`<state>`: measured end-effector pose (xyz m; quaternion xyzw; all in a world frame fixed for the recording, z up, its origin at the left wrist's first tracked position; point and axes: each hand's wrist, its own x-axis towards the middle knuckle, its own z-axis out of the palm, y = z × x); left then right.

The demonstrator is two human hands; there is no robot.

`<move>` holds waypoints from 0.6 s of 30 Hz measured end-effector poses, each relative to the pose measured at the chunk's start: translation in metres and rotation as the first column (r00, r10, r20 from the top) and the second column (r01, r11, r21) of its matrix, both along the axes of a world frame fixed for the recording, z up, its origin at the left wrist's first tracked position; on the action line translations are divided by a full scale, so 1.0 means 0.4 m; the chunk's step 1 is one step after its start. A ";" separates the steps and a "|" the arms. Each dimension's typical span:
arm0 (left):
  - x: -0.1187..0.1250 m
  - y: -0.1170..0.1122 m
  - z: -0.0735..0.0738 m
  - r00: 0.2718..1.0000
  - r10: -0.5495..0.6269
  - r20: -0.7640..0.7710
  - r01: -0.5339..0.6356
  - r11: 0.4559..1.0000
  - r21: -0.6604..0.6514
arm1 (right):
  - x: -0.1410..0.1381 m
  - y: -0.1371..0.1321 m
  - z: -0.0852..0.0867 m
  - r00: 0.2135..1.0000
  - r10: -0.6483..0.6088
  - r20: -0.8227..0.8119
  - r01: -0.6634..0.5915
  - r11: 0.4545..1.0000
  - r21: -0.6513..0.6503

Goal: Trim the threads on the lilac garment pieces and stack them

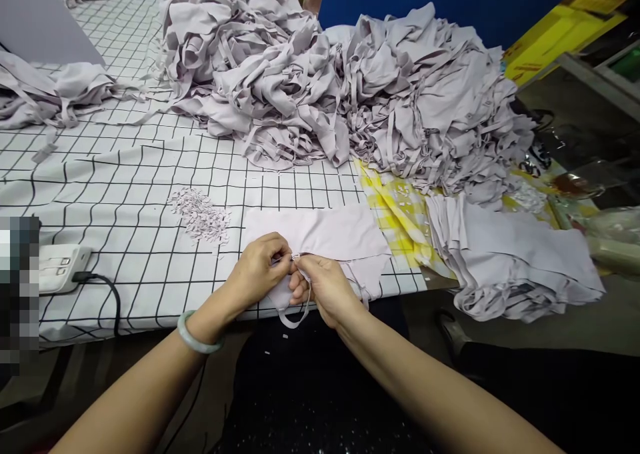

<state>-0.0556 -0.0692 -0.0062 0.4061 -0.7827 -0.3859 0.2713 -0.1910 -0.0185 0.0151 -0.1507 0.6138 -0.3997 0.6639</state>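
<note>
Hold cloth (281, 296) near six o'clock on desk (150, 267), pinched narrowly in left hand (263, 267) and right hand (327, 286). Keep strap (294, 325) untwisted, looping towards six o'clock. Avoid brushing chips (203, 217) at ten o'clock.

blk-grid wht tbl (120, 191), blue panel (470, 7) behind, dim flr (620, 321) at rt.

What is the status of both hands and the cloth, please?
Left hand, right hand: close together, pinching pale cloth. Thin strap loops below. Scrap pile lies left, apart from hands, not in the way.
</note>
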 end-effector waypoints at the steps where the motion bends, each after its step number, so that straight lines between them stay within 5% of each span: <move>1: 0.000 0.000 0.000 1.000 0.002 0.000 -0.002 1.000 0.003 | 0.000 -0.003 0.000 1.000 0.012 0.008 -0.012 1.000 0.001; 6: 0.007 -0.003 0.006 1.000 -0.002 -0.012 0.002 0.999 0.032 | -0.012 0.016 0.013 0.984 0.078 0.160 -0.085 0.996 0.036; 12: 0.034 0.001 0.026 0.996 -0.088 -0.003 0.088 0.994 0.062 | -0.025 0.210 0.028 0.931 0.181 0.318 -0.192 0.981 0.004; 14: 0.043 -0.011 0.034 0.994 -0.095 0.059 0.093 0.995 0.031 | -0.055 0.253 0.023 0.970 0.214 0.114 -0.211 0.977 -0.036; 16: 0.054 -0.039 0.044 0.982 -0.013 0.187 0.027 0.997 -0.073 | -0.113 0.245 0.014 0.946 0.175 -0.273 -0.215 0.969 -0.125; 18: 0.063 -0.082 0.057 0.903 0.171 0.394 -0.093 0.974 -0.208 | -0.194 0.185 0.004 0.746 0.045 -0.664 -0.258 0.939 -0.226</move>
